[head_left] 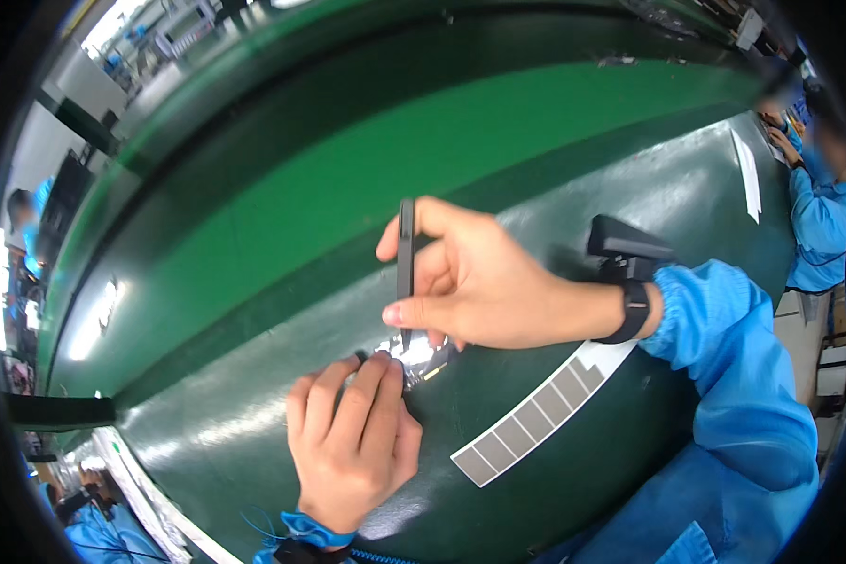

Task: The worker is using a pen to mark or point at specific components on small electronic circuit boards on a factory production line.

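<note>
My right hand (484,282) grips a slim black pen-like tool (405,268) between thumb and fingers, held nearly upright with its tip pointing down. Just below that tip, the bent fingers of my left hand (348,437) press on a small dark piece (408,374) at the tabletop. The fingers hide most of this piece. Beside them lies something shiny and clear (430,357), too small to make out. To the right of my left hand is a white strip (534,414) carrying a row of grey rectangular stickers.
A black angular device (625,246) stands behind my right wrist on the dark green table (226,470). White paper strips (747,174) lie at the far right. People in blue work at the right (818,216), far left and lower left. A blue coiled cord (381,556) runs near my left wrist.
</note>
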The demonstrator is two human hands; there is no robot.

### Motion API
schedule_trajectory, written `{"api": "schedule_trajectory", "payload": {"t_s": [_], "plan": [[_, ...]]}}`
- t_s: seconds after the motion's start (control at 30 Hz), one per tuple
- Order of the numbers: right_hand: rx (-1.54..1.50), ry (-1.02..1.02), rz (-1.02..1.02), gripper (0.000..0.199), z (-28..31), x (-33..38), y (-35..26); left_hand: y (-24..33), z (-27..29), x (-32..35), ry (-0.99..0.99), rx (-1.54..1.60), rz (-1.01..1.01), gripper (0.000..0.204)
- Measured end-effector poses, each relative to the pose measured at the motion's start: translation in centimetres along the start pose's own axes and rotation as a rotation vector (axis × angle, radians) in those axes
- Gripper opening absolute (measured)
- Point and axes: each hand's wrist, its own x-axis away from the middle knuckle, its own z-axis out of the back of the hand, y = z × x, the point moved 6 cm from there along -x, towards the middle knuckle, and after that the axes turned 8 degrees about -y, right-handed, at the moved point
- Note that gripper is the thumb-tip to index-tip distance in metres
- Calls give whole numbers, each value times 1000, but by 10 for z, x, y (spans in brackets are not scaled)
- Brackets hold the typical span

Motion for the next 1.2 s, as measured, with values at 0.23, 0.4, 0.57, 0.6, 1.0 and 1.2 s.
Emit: {"api": "schedule_trajectory", "payload": {"t_s": [0.23, 0.4, 0.57, 0.6, 1.0, 1.2], "plan": [[88, 9, -73, 44, -3, -11, 6, -24, -7, 6, -16, 193, 66, 40], [39, 31, -119, 45, -8, -11, 6, -25, -7, 11, 28, 208, 81, 43], [47, 41, -103, 44, -5, -9, 9, -26, -12, 17, -35, 235, 101, 51], [39, 48, -104, 44, -5, -9, 10, -26, -17, 19, -130, 257, 105, 62], [153, 129, 75, 38, -5, -7, 22, -15, -19, -2, -147, -32, 41, 49], [151, 271, 256, 29, 6, -5, -8, -5, -3, 0, -126, -131, 45, 53]]}}
